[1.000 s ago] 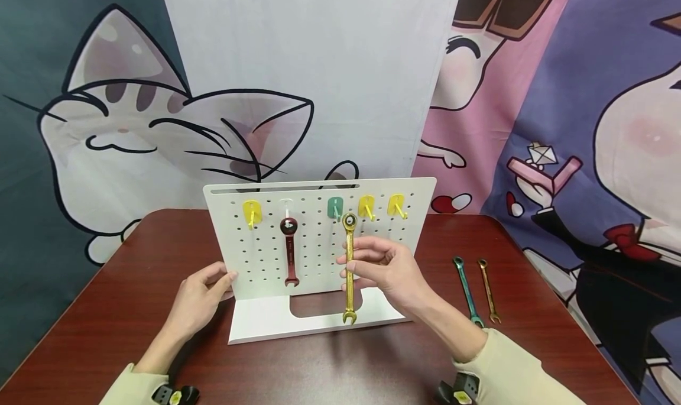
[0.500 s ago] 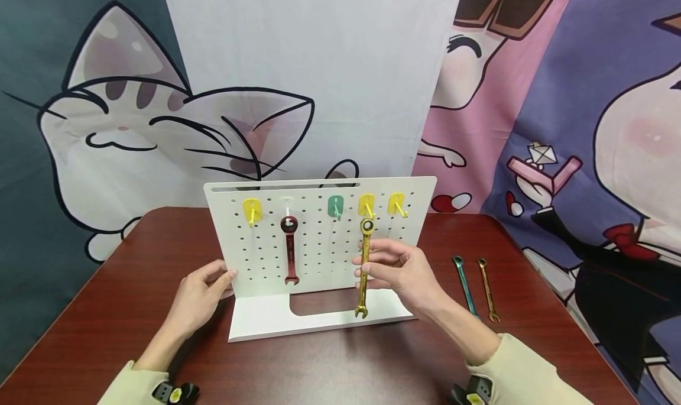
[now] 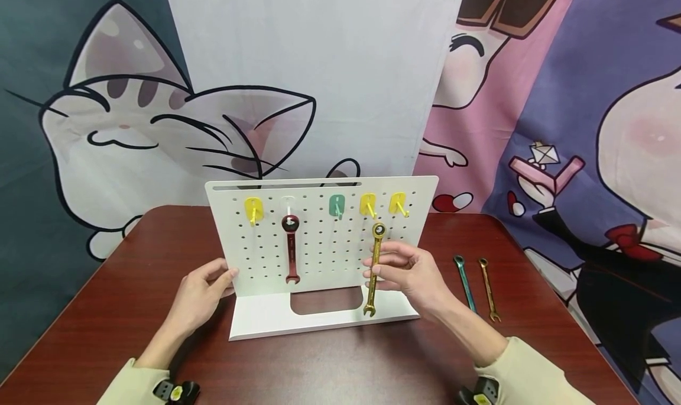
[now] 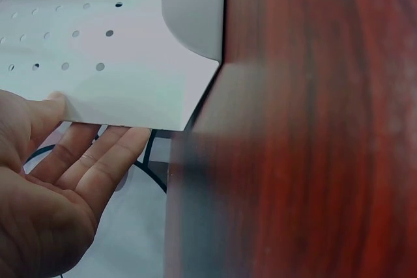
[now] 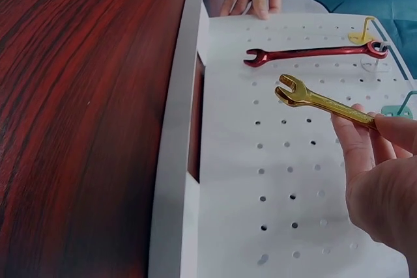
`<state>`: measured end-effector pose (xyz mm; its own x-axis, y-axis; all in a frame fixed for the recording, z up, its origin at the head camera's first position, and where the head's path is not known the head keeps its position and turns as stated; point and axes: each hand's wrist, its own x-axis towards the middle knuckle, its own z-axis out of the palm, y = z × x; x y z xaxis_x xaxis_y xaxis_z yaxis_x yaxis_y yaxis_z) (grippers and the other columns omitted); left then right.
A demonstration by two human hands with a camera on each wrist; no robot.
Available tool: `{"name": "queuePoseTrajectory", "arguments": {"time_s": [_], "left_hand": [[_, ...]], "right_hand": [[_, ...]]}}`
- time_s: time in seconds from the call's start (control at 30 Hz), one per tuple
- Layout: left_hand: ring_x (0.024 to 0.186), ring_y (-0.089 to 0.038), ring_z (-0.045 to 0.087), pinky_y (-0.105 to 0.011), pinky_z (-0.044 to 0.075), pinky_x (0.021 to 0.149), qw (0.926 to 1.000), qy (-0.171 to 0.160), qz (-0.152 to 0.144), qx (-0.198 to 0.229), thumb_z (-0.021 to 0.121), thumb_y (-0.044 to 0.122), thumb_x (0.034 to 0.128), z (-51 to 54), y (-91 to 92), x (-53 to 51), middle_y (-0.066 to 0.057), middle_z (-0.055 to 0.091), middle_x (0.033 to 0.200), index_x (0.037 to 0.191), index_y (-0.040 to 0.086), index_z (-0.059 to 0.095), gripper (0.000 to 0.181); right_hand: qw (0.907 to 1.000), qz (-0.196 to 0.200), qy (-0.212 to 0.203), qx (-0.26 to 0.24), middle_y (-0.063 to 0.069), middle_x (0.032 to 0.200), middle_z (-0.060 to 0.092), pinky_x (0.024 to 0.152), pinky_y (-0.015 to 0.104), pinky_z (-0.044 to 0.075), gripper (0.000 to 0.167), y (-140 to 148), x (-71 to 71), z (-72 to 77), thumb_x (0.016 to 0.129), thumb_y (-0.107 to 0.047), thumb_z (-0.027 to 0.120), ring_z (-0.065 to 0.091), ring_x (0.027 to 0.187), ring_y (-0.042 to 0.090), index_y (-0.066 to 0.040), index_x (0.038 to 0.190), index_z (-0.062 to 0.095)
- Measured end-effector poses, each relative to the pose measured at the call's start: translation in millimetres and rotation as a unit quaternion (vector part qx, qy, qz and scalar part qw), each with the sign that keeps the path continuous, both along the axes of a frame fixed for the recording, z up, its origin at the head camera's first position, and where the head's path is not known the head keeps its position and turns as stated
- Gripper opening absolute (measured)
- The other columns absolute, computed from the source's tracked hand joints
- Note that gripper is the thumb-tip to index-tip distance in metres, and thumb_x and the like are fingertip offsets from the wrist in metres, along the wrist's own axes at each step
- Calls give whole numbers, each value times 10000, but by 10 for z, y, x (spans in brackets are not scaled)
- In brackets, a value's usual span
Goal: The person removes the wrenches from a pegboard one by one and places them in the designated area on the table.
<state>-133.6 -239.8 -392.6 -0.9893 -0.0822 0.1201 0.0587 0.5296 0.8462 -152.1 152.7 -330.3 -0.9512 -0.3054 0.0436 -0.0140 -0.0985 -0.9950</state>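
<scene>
A white pegboard stand (image 3: 319, 251) faces me on the table. At its left edge my left hand (image 3: 198, 297) pinches the board, thumb in front and the other fingers behind, as the left wrist view confirms. My right hand (image 3: 412, 275) holds a gold ratcheting combination wrench (image 3: 375, 269) by its middle between thumb and fingers. The wrench is nearly upright, ring end up, open end (image 5: 293, 90) down, just in front of the board. Its ring is below a yellow hook (image 3: 368, 206) and apart from it. A red wrench (image 3: 291, 251) hangs from a clear hook (image 3: 288, 204).
More hooks sit along the board's top: a yellow one (image 3: 253, 211) at left, a green one (image 3: 337, 206), and another yellow one (image 3: 398, 204) at right. A teal wrench (image 3: 464, 281) and a smaller gold wrench (image 3: 489, 290) lie on the brown table (image 3: 319, 369) at right.
My right hand has carried the gold wrench rightward, from below the green hook to below the second yellow hook, tilting it slightly. The left hand stays on the board's edge.
</scene>
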Motion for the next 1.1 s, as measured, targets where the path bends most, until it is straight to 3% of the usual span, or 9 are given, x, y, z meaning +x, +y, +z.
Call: {"name": "queuePoseTrajectory", "arguments": {"time_s": [0.43, 0.73, 1.0, 1.1], "left_hand": [[962, -294, 788, -352, 687, 835, 10000, 22, -13, 53, 665, 141, 1060, 9, 6, 12, -243, 744, 1171, 1103, 12, 695, 140], [945, -283, 789, -334, 689, 820, 10000, 14, 1, 41, 664, 142, 1060, 11, 0, 8, -240, 747, 1152, 1107, 10, 693, 143], [957, -288, 788, -349, 687, 833, 10000, -30, -12, 25, 662, 148, 1063, 8, -5, 10, -240, 746, 1156, 1116, 7, 691, 153], [965, -290, 785, -359, 685, 842, 10000, -66, -25, 52, 662, 141, 1062, 9, -5, 12, -246, 741, 1169, 1139, 1, 690, 162]], "right_hand": [[9999, -57, -76, 144, 46, 1049, 817, 863, 438, 683, 473, 152, -32, -118, 917, 93, 747, 809, 906, 199, 156, 1335, 536], [9998, -83, 46, 167, 4, 1025, 816, 840, 411, 690, 404, 255, -25, -172, 928, 86, 736, 808, 895, 195, 108, 1302, 585], [9998, -130, -11, 135, 51, 1049, 815, 842, 412, 690, 313, 342, -21, -186, 922, 87, 744, 807, 903, 205, -50, 1197, 683], [9997, -169, -13, 184, 45, 1050, 815, 852, 415, 689, 322, 377, -13, -191, 925, 75, 749, 806, 909, 204, 6, 1226, 658]]}}
